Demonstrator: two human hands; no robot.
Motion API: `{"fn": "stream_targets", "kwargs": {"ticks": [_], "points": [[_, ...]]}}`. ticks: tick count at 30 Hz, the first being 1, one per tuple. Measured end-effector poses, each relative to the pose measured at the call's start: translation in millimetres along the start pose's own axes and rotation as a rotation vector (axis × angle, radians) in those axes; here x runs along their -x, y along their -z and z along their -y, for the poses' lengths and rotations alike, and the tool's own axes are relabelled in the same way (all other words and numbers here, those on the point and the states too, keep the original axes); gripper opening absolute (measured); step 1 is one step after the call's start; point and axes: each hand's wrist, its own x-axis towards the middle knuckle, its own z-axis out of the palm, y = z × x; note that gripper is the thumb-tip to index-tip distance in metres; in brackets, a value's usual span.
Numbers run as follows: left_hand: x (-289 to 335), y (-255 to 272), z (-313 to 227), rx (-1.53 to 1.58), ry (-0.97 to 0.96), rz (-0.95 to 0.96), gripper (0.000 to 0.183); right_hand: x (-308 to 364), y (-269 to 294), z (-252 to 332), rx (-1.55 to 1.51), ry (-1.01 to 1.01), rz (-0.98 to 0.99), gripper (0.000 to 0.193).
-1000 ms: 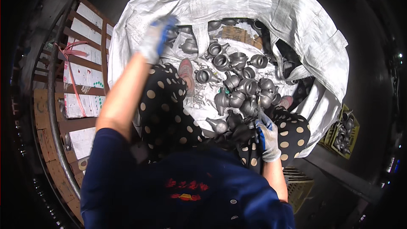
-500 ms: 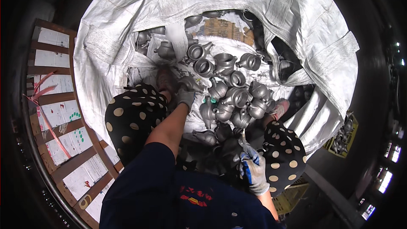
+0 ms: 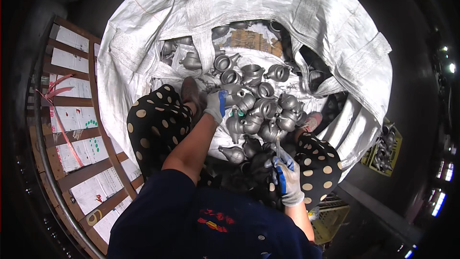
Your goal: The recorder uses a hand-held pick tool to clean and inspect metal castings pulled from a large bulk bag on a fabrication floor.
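Your gloved left hand (image 3: 215,105) is gripping a grey metal pipe fitting (image 3: 238,97) on the heap inside the big white sack (image 3: 143,52). Your right hand (image 3: 286,182) is clenched around a thin tool (image 3: 277,147), nearer you.

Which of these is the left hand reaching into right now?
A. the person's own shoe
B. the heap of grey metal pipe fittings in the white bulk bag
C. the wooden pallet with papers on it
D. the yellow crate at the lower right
B: the gloved left hand is laid on the grey metal pipe fittings heaped inside the white bulk bag, well away from the wooden pallet and the yellow crate.
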Motion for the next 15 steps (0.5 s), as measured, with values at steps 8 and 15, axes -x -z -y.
{"fn": "stream_targets", "kwargs": {"ticks": [8, 15], "points": [[191, -87, -87, -0.963, -0.659, 0.781, 0.042, 12, -6, 10, -0.08, 0.136, 0.03, 0.03], [277, -88, -110, -1.187, -0.706, 0.878, 0.041, 5, -21, 24, -0.568, 0.034, 0.271, 0.032]]}}
